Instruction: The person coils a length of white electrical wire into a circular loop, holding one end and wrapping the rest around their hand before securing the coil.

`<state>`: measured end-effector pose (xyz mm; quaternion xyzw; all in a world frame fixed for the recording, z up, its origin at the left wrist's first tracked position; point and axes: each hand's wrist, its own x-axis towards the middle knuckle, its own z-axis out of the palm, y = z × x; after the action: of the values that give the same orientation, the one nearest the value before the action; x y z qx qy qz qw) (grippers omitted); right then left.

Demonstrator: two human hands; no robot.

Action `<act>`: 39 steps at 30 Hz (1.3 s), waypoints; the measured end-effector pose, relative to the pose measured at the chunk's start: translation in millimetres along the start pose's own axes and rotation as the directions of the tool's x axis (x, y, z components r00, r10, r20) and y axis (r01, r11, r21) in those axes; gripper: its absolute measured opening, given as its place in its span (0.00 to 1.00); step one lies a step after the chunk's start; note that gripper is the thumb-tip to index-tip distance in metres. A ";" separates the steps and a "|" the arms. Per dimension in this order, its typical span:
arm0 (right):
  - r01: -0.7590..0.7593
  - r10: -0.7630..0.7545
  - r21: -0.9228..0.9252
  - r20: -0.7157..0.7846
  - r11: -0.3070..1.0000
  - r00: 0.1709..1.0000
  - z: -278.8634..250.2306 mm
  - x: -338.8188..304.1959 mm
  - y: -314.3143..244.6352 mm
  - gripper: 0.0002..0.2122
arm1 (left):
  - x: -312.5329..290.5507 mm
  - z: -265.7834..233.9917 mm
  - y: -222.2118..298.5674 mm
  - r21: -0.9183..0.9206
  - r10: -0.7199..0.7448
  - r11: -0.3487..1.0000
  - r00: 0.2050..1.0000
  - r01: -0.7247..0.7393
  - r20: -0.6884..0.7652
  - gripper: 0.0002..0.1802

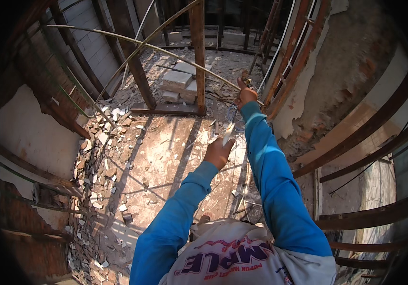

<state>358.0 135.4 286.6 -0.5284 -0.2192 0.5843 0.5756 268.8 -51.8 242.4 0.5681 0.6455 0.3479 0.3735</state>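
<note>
My right hand (247, 96) reaches far forward and is closed where a long, thin, pale pole (175, 60) meets it. A small dark, brassy-looking piece (246, 80) shows just past the fingers; its kind is unclear. Nearer to me, my left hand (218, 154) is wrapped around a short whitish, stick-like object (229, 133) pointing up and forward. Just beyond that object, thin loops of wire (233, 114) hang or lie below my right hand. Both forearms wear blue sleeves.
Broken rubble (100, 142) covers the floor's left side. Ahead, a wooden post (197, 61) rises from a floor-level beam (166, 109), with pale blocks (178, 80) stacked behind. A crumbling wall (327, 90) and timber studs stand at right. Another thin pole crosses the first, upper left.
</note>
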 end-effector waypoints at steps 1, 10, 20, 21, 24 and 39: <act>-0.041 0.041 -0.006 0.028 0.999 0.999 0.4 1.7 3.4 0.34 | -7.9 0.3 -0.2 0.011 -0.020 1.000 0.999 0.020 -0.033 0.28; -0.182 0.182 0.047 0.002 0.982 0.983 33.5 36.0 54.2 0.32 | -32.7 -27.8 -9.4 0.254 -0.054 0.964 0.991 0.085 -0.124 0.25; 0.242 -0.074 -0.111 0.760 0.964 0.645 51.1 -64.1 46.0 0.39 | -39.6 -136.7 -51.7 -0.066 -0.136 0.990 0.979 0.127 -0.153 0.23; 0.248 -0.038 -0.099 0.869 0.964 0.494 39.5 -87.3 44.4 0.49 | -36.1 -157.0 -45.2 -0.208 -0.185 0.967 0.967 0.147 -0.177 0.22; 0.255 0.128 -0.188 0.964 0.949 0.235 11.4 -151.2 83.3 0.46 | -36.6 -207.5 -2.3 -0.480 -0.161 0.877 0.958 0.028 -0.238 0.18; 0.160 0.114 -0.198 0.899 0.967 0.423 -81.8 -249.5 193.1 0.14 | 9.3 -242.1 -64.1 -0.831 -0.390 0.545 0.844 -0.112 -0.369 0.16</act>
<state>288.8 -165.6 182.5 -0.1970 -0.5737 0.7351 0.3029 25.3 -55.7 301.6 0.1539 0.5239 0.7151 0.4364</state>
